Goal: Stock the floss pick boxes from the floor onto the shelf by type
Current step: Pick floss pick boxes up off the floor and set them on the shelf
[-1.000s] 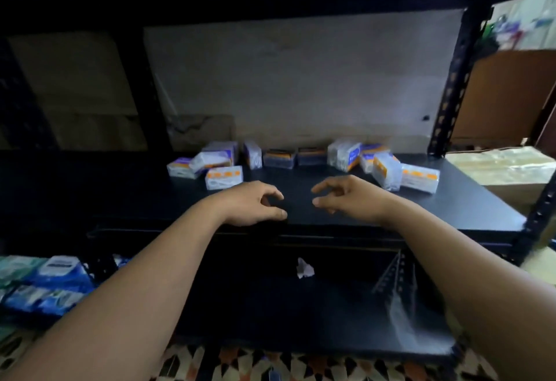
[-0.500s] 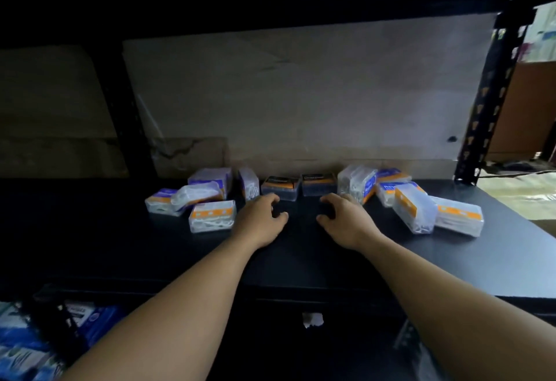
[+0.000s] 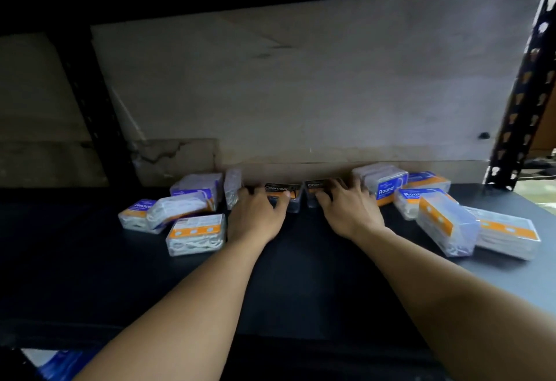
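Black metal shelf board, bearing all stock. Tan cardboard back panel behind it. Left cluster of clear orange-and-purple-labelled floss pick boxes; right cluster. Centre rear, side by side: left dark Charcoal-labelled box — left hand clasping it; right dark Charcoal-labelled box — right hand clasping it.

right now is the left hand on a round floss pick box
No, the left hand grips the left Charcoal box and the right hand the right Charcoal box; the Round box stands further right.
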